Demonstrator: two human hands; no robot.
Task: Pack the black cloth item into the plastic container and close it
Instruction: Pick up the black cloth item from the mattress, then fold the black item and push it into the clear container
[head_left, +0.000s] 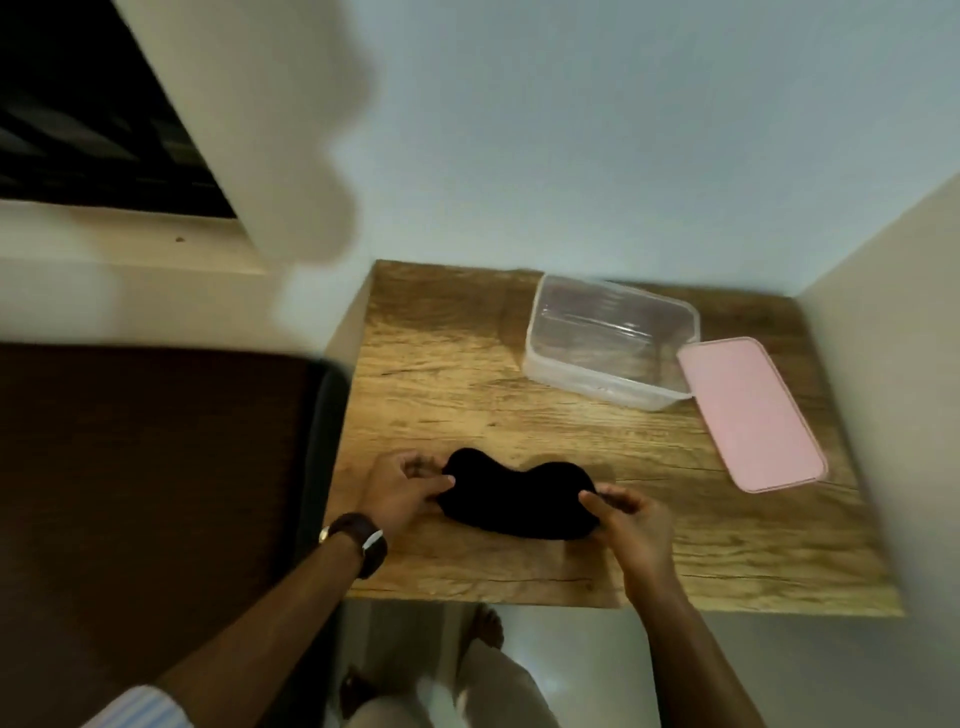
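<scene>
The black cloth item (514, 499) lies flat on the wooden table (441, 374), near its front edge. My left hand (402, 486), with a watch on the wrist, pinches the cloth's left end. My right hand (631, 519) pinches its right end. A clear plastic container (610, 340) stands open and empty at the back of the table. Its pink lid (748, 410) lies flat on the table just right of the container, touching its corner.
The table sits in a corner, with a pale wall behind and a wall on the right (893, 364). A dark brown surface (145, 467) borders the table on the left. A window frame (104, 130) is at upper left. My legs and feet show below the table edge.
</scene>
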